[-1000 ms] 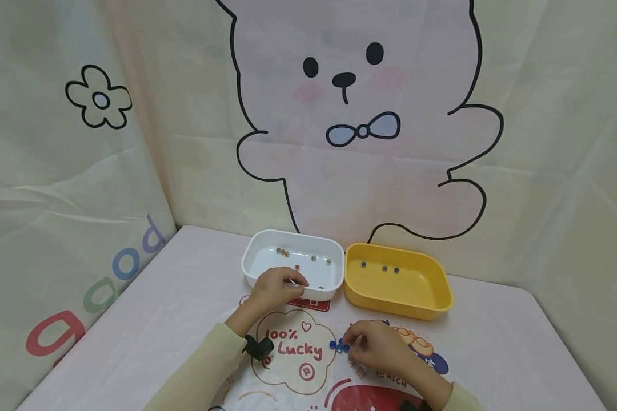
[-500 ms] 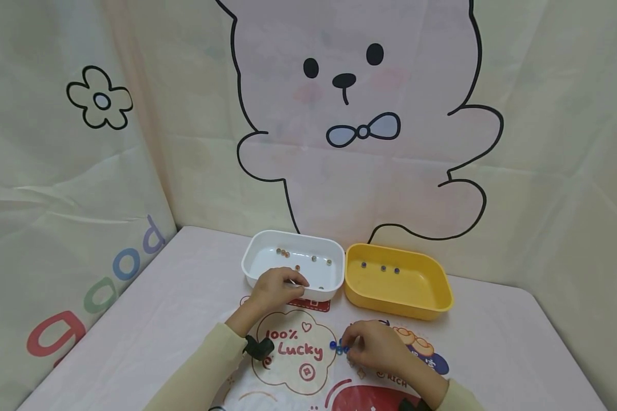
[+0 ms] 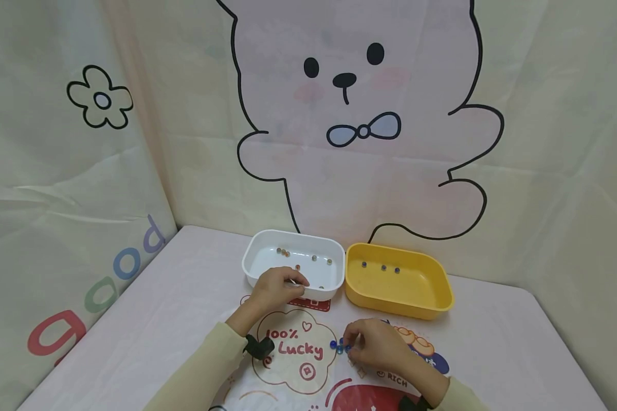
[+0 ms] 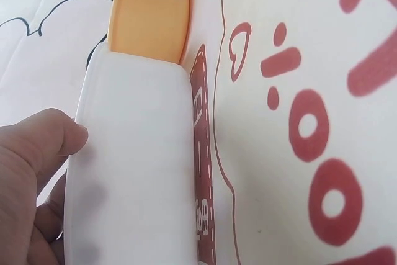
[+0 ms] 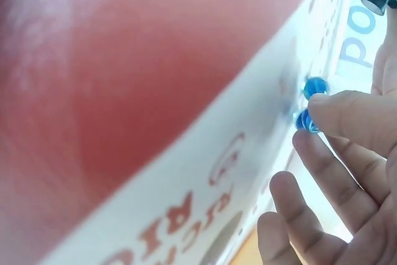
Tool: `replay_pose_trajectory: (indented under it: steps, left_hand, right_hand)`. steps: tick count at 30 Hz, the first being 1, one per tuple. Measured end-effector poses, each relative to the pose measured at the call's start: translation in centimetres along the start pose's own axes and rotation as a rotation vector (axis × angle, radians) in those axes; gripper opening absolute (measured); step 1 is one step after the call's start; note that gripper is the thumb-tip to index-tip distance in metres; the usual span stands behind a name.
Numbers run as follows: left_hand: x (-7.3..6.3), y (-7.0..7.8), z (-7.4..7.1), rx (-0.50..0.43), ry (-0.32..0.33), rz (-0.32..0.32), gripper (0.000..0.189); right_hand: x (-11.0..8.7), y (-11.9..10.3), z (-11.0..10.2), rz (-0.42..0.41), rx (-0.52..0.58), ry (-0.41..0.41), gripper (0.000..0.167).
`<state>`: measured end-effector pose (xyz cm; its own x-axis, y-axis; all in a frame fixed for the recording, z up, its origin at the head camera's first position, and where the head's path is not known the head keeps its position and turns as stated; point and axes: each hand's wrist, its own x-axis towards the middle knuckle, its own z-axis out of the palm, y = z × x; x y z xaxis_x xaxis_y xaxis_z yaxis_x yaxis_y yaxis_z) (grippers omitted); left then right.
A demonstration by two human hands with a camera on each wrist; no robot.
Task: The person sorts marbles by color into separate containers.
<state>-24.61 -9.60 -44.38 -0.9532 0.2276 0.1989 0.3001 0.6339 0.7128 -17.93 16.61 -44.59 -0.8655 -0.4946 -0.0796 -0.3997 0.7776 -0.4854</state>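
My left hand (image 3: 277,284) is at the front rim of a white plastic tub (image 3: 334,292), its thumb on the rim and other fingers inside, gripping the wall. Several small amber-toned marbles (image 3: 297,267) lie in the tub. On the tablecloth, my right hand (image 3: 374,345) reaches down to a small cluster of blue marbles (image 3: 333,345). In the right wrist view, its thumb and index fingertip pinch one blue marble (image 5: 307,121), with another marble (image 5: 316,87) just beyond the thumb. The remaining right fingers are spread and loosely bent.
A yellow tub (image 3: 421,311) stands against the white tub's right side and holds 3 dark bluish marbles (image 3: 384,268). Behind both tubs rises a cloth backdrop (image 3: 200,171) with a bear drawing. The printed tablecloth (image 3: 514,342) runs out to both sides.
Almost nothing differs. Both hands keep their places, with the right fingers shifting only slightly at the blue marbles.
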Motion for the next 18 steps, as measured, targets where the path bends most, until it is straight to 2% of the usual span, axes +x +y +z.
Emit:
replay_pose_trajectory:
  steps: [6, 9, 14, 18]
  left_hand:
    - [-0.1, 0.0, 0.1, -0.003, -0.002, -0.009, 0.011]
    - [-0.1, 0.0, 0.1, -0.007, -0.005, -0.014, 0.010]
    - [-0.1, 0.0, 0.0, -0.004, -0.007, -0.012, 0.010]
    - [0.0, 0.0, 0.0, -0.003, -0.006, -0.016, 0.010]
  right_hand:
    - [-0.2, 0.2, -0.8, 0.001, -0.006, 0.033, 0.015]
    - [-0.3, 0.2, -1.5, -0.017, -0.017, 0.075, 0.013]
    - [-0.3, 0.0, -2.9, -0.032, 0.037, 0.113, 0.010]
    - [-0.1, 0.1, -3.9, -0.013, 0.049, 0.134, 0.011]
